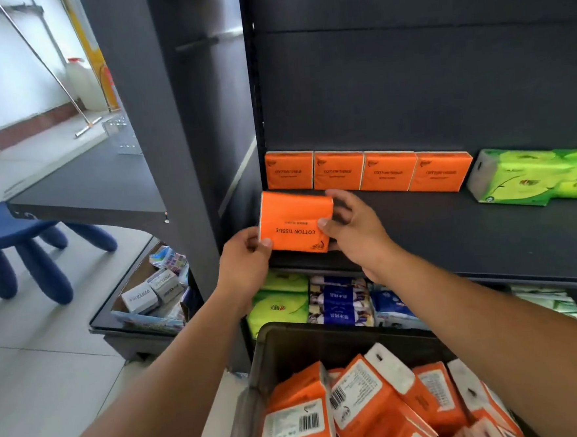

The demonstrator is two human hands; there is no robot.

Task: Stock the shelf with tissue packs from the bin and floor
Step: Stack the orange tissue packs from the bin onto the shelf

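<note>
While left hand (249, 257) pinches lower-left corner of orange pack (296, 221), right hand (354, 229) clamps its right edge: two-hand hold likely for squaring pack at shelf (452, 234) front-left, ahead of four matching packs (340, 172) standing along back; green pack (537, 177) farther right; bin (289, 348) below holds more

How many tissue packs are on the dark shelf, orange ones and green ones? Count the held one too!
Orange packs in the back row: 4
Held orange pack, in left hand and right hand: 1
Green pack: 1
Total: 6
</note>
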